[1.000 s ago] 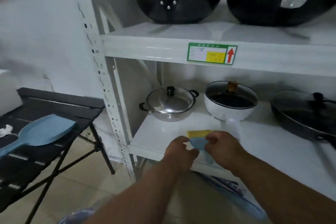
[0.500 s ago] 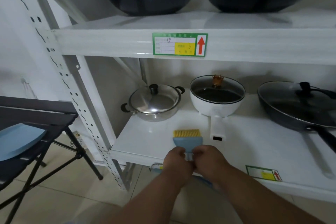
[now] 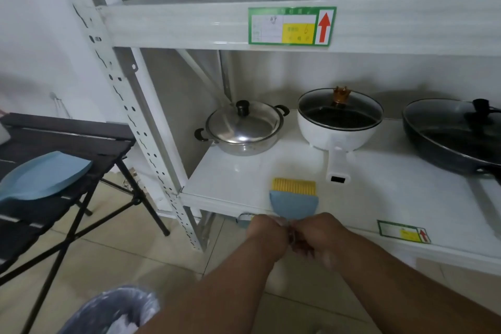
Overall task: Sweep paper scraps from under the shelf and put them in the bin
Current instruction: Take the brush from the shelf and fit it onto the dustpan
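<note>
Place: white shelf (image 3: 233, 184) with pots.
Hands: left hand (image 3: 267, 232) and right hand (image 3: 315, 236) closed together on the brush (image 3: 294, 199) handle.
Tip: hold tight, bristles low, push scraps out.

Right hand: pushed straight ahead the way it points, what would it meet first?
Probably the white pot's handle on the lower shelf, beyond the brush that the right hand and left hand hold. Depth is unclear.

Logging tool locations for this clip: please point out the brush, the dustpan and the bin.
brush (image 3: 294, 203): head view, on its blue head below the yellow bristles.
dustpan (image 3: 43, 176): head view, middle of its blue scoop.
bin (image 3: 113, 309): head view, on its bag-lined rim.
</note>
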